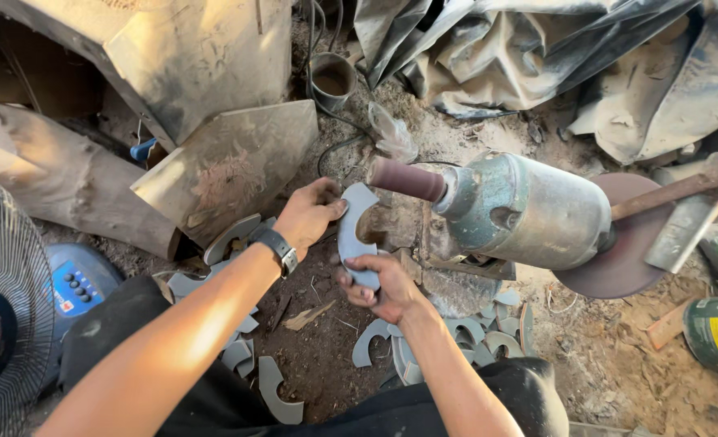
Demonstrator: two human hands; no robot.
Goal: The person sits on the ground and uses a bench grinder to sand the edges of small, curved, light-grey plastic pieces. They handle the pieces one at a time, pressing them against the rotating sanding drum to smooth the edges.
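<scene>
Both my hands hold one grey curved cut-out piece (pixel 352 235) upright, just left of the reddish sanding drum (pixel 406 179) on a dusty grey motor (pixel 529 212). My left hand (pixel 309 214), with a dark wristwatch, grips the piece's upper edge. My right hand (pixel 379 287) grips its lower end. The piece's inner curve faces the drum; whether they touch I cannot tell.
Several similar grey curved pieces lie on the dirt floor at left (pixel 233 239) and under the motor (pixel 472 332). A brown sanding disc (pixel 626 271) sits on the motor's right. A fan (pixel 7 316) stands at left, wooden boards (pixel 229 166) behind, a can (pixel 717 332) at right.
</scene>
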